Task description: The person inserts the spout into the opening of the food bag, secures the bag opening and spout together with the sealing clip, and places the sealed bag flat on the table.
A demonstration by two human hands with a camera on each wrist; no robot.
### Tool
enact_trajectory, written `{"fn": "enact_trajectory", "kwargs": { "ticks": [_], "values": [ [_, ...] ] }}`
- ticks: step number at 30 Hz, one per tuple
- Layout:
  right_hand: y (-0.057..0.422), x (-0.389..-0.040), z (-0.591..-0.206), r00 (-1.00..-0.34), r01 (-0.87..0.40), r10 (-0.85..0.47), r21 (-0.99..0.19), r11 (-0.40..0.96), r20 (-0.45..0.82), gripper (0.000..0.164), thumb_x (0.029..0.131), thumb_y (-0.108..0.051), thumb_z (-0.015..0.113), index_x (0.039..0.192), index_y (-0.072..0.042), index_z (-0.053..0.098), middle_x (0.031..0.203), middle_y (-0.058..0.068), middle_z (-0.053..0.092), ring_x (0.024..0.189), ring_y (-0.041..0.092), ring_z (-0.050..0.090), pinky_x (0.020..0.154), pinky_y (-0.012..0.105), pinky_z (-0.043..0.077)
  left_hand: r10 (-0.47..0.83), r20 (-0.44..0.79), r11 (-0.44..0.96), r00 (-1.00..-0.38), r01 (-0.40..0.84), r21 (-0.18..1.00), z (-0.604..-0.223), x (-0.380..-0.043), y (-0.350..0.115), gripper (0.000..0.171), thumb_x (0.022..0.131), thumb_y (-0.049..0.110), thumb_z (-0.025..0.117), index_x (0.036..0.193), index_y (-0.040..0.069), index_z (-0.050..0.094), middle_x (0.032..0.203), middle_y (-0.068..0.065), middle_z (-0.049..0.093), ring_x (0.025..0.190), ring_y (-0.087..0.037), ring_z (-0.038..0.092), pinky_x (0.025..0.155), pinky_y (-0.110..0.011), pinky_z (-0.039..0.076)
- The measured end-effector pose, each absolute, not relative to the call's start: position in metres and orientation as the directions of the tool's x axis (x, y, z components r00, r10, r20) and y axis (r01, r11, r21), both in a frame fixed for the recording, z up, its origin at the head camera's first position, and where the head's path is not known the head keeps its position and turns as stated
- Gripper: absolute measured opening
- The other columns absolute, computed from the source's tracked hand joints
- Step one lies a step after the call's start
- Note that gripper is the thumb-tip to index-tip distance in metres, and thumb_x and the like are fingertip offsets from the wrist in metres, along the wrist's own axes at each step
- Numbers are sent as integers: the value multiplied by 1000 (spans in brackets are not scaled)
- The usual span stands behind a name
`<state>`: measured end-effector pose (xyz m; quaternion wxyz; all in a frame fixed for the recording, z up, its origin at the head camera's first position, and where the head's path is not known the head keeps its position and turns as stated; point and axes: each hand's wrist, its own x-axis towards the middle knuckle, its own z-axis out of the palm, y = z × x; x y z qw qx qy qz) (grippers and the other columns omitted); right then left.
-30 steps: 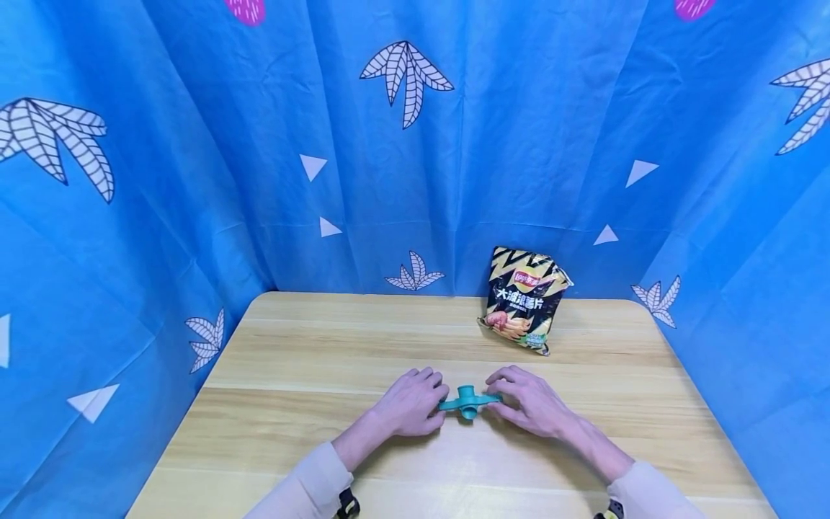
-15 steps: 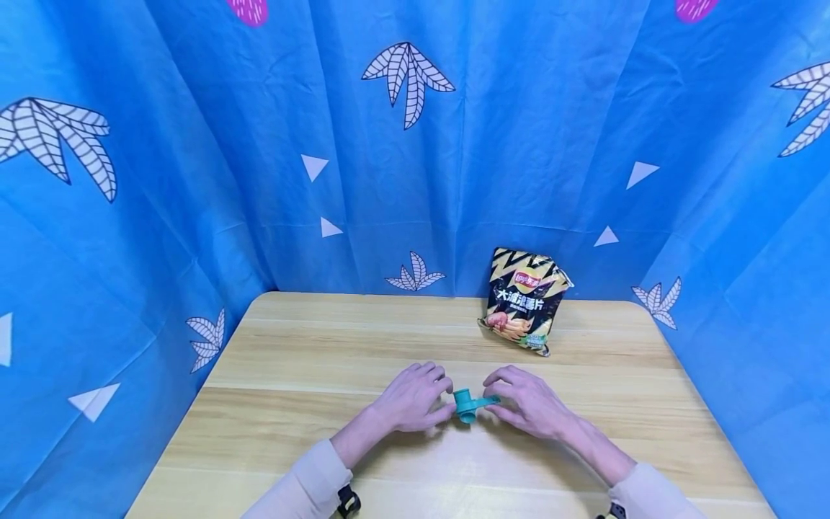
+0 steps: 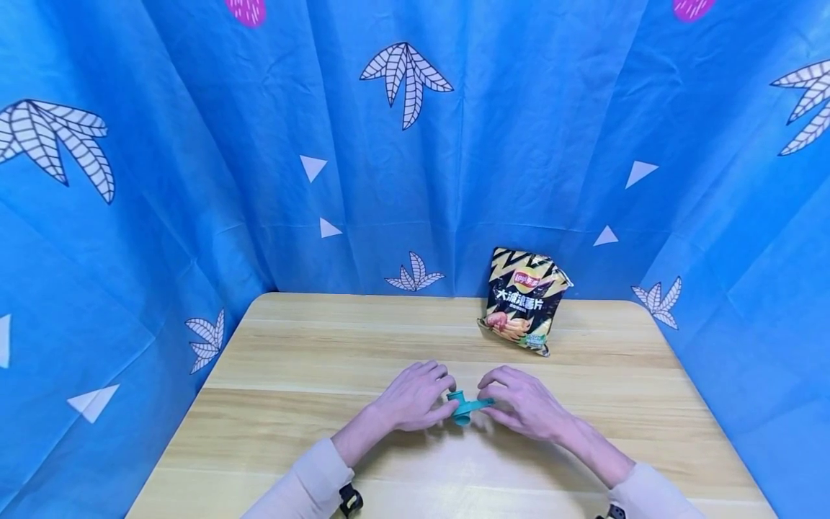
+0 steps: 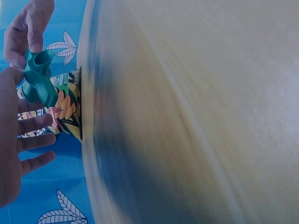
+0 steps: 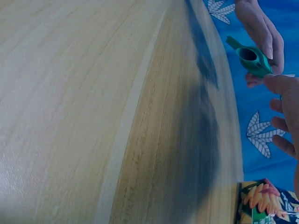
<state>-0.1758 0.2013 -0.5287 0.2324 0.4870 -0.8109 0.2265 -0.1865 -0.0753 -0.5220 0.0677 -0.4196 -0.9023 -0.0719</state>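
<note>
A teal sealing clip with a short round spout (image 3: 463, 409) is held just over the wooden table, between my two hands. My left hand (image 3: 415, 396) pinches the spout side between thumb and forefinger, and in the left wrist view its other fingers spread loosely beyond the clip (image 4: 39, 81). My right hand (image 3: 524, 402) pinches the far end of the clip's flat arm. From the right wrist view, the spout's round opening shows on the clip (image 5: 254, 60), the right thumb pressing its end. Fingertips behind the clip are partly hidden.
A black and gold bag of potato chips (image 3: 527, 299) stands at the back of the wooden table (image 3: 311, 346), leaning against the blue patterned curtain (image 3: 532, 144). The curtain surrounds the table's back and sides.
My left hand has shifted from the clip's left arm onto its spout side. The clip has turned slightly and moved a little left, with the right hand still pinching its end.
</note>
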Motion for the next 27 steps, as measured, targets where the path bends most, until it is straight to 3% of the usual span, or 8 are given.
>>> {"fn": "enact_trajectory", "kwargs": {
  "ticks": [8, 17, 27],
  "values": [
    [199, -174, -523, -404, -901, -694, -128, 415, 596, 27, 80, -20, 88, 102, -21, 73, 109, 1, 74, 101, 14, 70, 84, 34, 61, 754, 176, 619, -633, 774, 132, -519, -187, -73, 38, 109, 51, 44, 114, 23, 69, 104, 7, 63, 96, -10, 56, 85, -25, 51],
    [198, -175, -522, -373, -912, -692, -108, 396, 618, 28, 79, -20, 88, 103, -22, 74, 108, 0, 74, 99, 14, 70, 83, 33, 61, 770, 217, 584, -599, 800, 136, -520, -186, -71, 33, 109, 49, 46, 101, 23, 64, 96, 9, 58, 89, -8, 50, 74, -19, 43],
    [200, -175, -526, -417, -895, -685, -139, 423, 597, 23, 82, -24, 86, 102, -24, 75, 109, 0, 73, 100, 13, 69, 84, 32, 60, 764, 224, 592, -605, 796, 128, -522, -184, -69, 32, 110, 47, 44, 97, 22, 61, 93, 9, 57, 87, -7, 50, 74, -19, 42]
  ]
}}
